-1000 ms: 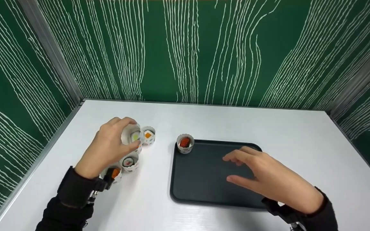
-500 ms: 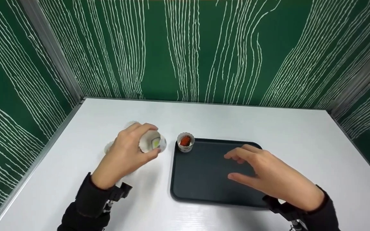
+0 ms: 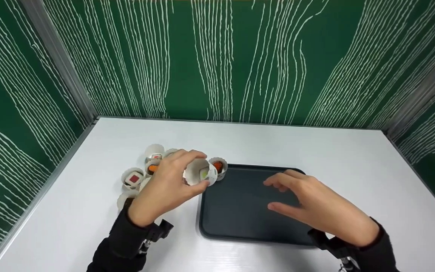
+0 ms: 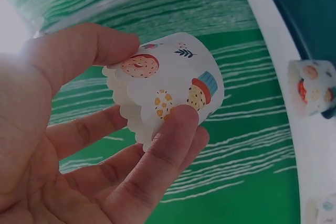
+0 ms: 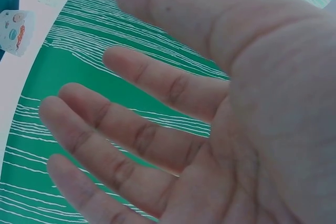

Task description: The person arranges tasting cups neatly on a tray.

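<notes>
My left hand (image 3: 166, 185) pinches a white paper baking cup (image 4: 184, 82) between thumb and fingers. The cup is tilted, printed with cupcakes and doughnuts, and has a scalloped rim. Inside it lies a sushi roll piece (image 3: 204, 173) with a green centre. This cup is held up near the left edge of a dark tray (image 3: 247, 207), partly in front of another baking cup (image 3: 221, 175) with an orange-red topped piece at the tray's far left corner. Over the tray's right part, my right hand (image 3: 312, 202) hovers with fingers relaxed and apart, holding nothing.
Several more baking cups with sushi pieces stand in a cluster on the white table (image 3: 296, 145) at the left; one cup (image 3: 133, 178) has a red-centred piece. My left hand and forearm hide some of them. Green panels (image 3: 187, 75) with white lines enclose the table.
My left hand has carried the baking cup rightward from the cluster to the tray's left edge. My right hand has stayed nearly still.
</notes>
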A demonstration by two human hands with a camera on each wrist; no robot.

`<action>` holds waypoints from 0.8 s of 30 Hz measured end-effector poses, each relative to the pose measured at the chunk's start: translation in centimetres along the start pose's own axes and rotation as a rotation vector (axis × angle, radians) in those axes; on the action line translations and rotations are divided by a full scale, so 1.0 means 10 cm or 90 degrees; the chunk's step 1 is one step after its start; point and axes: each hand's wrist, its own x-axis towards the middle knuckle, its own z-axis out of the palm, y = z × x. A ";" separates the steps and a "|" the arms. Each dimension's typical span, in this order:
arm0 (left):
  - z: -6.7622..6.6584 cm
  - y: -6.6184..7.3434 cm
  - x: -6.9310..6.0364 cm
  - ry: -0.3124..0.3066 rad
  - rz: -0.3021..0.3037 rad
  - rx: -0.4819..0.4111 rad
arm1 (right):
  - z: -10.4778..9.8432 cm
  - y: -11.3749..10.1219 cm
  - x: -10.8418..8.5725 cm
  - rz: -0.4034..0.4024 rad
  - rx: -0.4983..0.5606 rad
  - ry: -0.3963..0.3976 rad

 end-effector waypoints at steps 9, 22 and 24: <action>0.13 0.05 0.00 -0.034 0.002 -0.038 | 0.01 0.01 0.02 -0.009 0.001 0.005; 0.32 0.15 -0.04 -0.077 0.028 -0.087 | 0.04 0.03 0.08 -0.046 -0.006 0.028; 0.36 0.17 -0.04 -0.080 0.040 -0.095 | 0.05 0.03 0.09 -0.045 -0.006 0.028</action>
